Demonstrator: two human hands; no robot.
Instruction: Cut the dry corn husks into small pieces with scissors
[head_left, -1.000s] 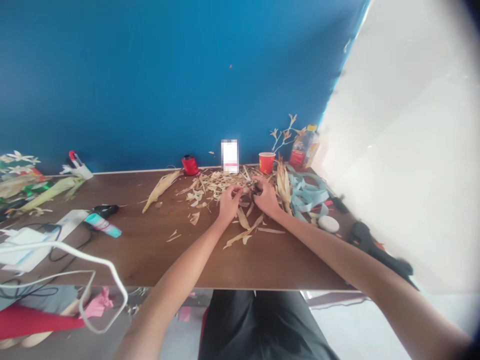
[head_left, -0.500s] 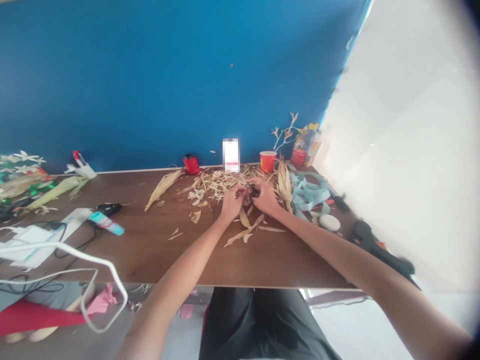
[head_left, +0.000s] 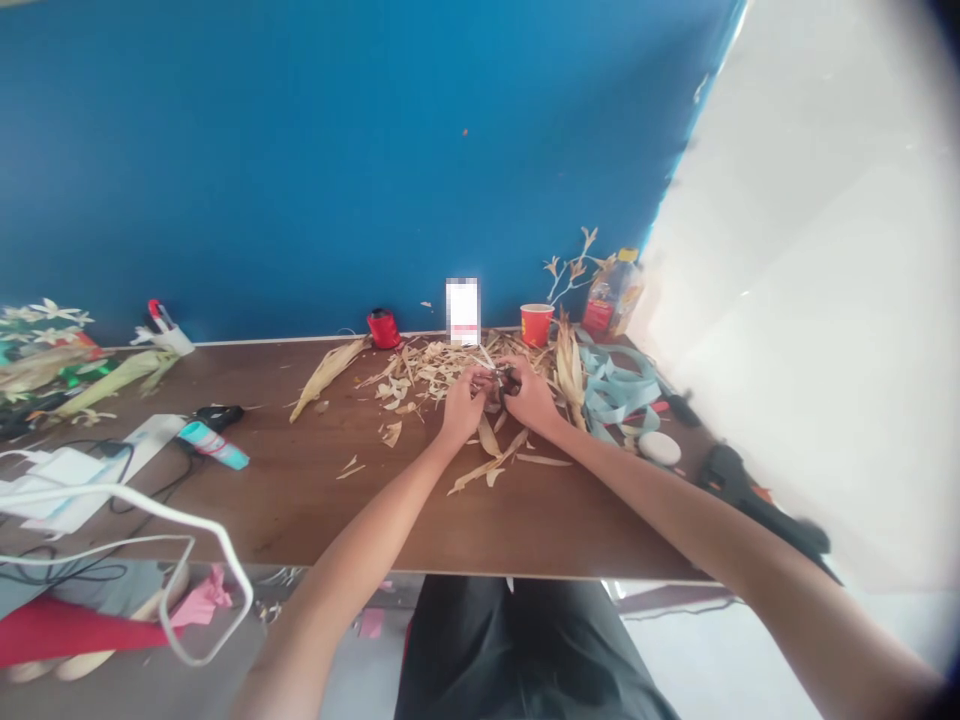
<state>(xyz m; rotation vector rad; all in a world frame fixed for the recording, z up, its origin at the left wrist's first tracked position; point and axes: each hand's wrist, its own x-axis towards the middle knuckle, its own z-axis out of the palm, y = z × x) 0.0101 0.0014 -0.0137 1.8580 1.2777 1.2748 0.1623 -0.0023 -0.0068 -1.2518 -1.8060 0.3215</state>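
Note:
Over a pile of cut corn husk pieces (head_left: 427,368), my two hands work close together. My right hand (head_left: 531,392) is wrapped round scissors (head_left: 511,382) with dark handles; the blades point toward the left hand. My left hand (head_left: 465,400) is closed in a pinch on a small piece of husk, mostly hidden by the fingers. A thin pale strip (head_left: 486,356) sticks up just beyond the fingertips. Below the hands, longer husk strips (head_left: 489,440) lie on the brown table (head_left: 300,500).
Behind the pile stand a lit phone (head_left: 463,312), a red paper cup (head_left: 536,325) and a red container (head_left: 384,328). Blue-green ribbon (head_left: 619,385), a white disc (head_left: 660,447) and a glue gun (head_left: 757,505) lie right. Cables (head_left: 150,490) and a whole husk (head_left: 330,375) lie left.
The scissors have shifted slightly in my right hand, and a pale strip now shows above the fingertips. My hands stay in almost the same place.

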